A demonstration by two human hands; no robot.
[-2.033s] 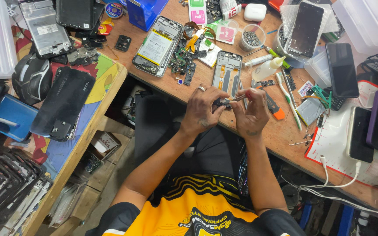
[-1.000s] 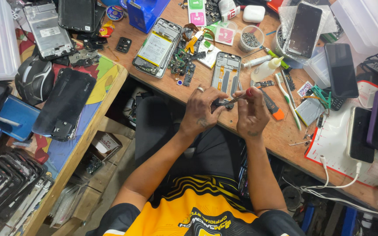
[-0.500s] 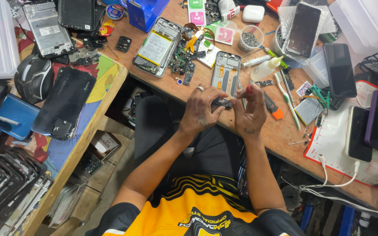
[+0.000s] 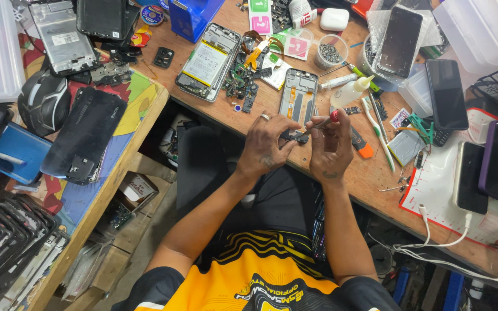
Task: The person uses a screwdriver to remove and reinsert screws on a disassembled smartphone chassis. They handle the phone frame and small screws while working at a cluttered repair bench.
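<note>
Head view looks down on a cluttered wooden workbench. Left hand pinches a small dark phone part at its fingertips, over the bench's near edge. Right hand, just at three o'clock of it, grips a thin red-tipped screwdriver whose tip meets the part. At twelve o'clock lies an opened phone frame; at ten o'clock, a phone body with its battery exposed.
</note>
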